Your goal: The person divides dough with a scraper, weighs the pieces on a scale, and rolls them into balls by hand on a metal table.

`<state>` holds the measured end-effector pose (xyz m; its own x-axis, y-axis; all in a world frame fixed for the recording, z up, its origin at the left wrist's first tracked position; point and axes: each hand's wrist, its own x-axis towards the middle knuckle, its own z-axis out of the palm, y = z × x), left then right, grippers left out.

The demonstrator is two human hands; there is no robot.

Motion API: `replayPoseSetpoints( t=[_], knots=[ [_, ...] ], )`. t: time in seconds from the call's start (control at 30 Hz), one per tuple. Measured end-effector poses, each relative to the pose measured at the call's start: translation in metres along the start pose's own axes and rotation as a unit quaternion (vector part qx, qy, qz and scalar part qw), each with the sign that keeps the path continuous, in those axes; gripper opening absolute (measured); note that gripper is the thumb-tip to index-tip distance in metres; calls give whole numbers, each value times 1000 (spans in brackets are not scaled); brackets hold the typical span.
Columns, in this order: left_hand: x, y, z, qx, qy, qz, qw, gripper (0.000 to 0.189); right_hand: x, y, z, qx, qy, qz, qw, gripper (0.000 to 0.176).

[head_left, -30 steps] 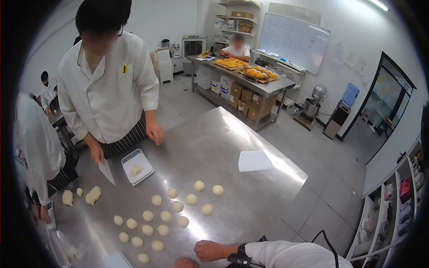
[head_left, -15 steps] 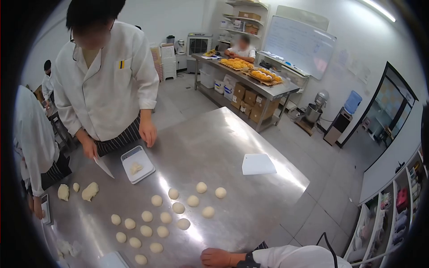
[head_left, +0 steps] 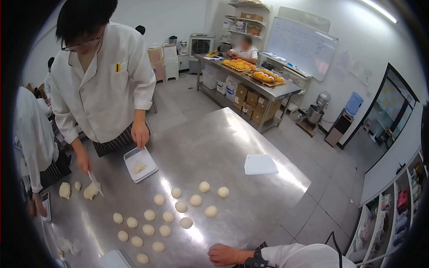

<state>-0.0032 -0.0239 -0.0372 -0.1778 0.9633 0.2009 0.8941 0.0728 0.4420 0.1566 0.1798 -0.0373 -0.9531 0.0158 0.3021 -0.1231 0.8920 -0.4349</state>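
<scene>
My right hand (head_left: 224, 255) rests low over the near edge of the steel table (head_left: 263, 201), its fingers curled inward. Whatever may be beneath or inside those fingers is hidden. My left hand is out of the picture. Several round dough balls (head_left: 186, 223) sit in loose rows on the tabletop, up and to the left of my right hand. Across the table a co-worker holds a white scraper (head_left: 94, 183) against a larger dough lump (head_left: 90, 192). That person's other hand touches a white kitchen scale (head_left: 141, 165) with a small dough piece (head_left: 140, 167) on it.
A white scraper (head_left: 261, 164) lies toward the table's right side. Another scale (head_left: 46, 207) is at the left beside a second co-worker's hand. Crumpled plastic (head_left: 69, 245) lies at the lower left. A further table (head_left: 286, 91) behind carries trays of orange-yellow baked goods.
The co-worker's scraper has moved left onto the dough lump, and their other hand has come to the scale. My right hand has shifted slightly right, still curled.
</scene>
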Motion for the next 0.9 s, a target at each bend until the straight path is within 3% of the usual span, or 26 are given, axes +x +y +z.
replayPoseSetpoints(
  t=[0.03,0.13,0.27,0.33,0.37,0.5,0.6,0.73,0.9],
  knots=[
    [8,14,-2,-16,75,25,997,8,12,-8,-6,-22,-83,16,996,18],
    [30,11,13,-24,123,32,992,7,28,4,15,-3,-18,-4,1000,12],
    [48,-12,5,-1,54,-6,999,10,37,27,7,-17,64,-3,998,9],
    [45,-16,-13,-8,71,-1,997,17,29,39,-2,-28,64,-1,998,11],
    [35,-22,-8,-15,109,8,994,14,21,43,-4,1,110,-11,994,12],
    [4,2,-6,-71,137,-10,988,17,-5,17,-26,-3,90,-16,996,16],
    [25,27,3,-73,118,-8,990,17,14,-1,-5,6,79,-8,997,12],
    [60,6,6,-47,139,32,989,18,44,21,-5,-17,113,6,993,11],
    [36,-4,-12,-43,159,2,986,20,14,30,-30,0,122,20,992,15]
  ],
)
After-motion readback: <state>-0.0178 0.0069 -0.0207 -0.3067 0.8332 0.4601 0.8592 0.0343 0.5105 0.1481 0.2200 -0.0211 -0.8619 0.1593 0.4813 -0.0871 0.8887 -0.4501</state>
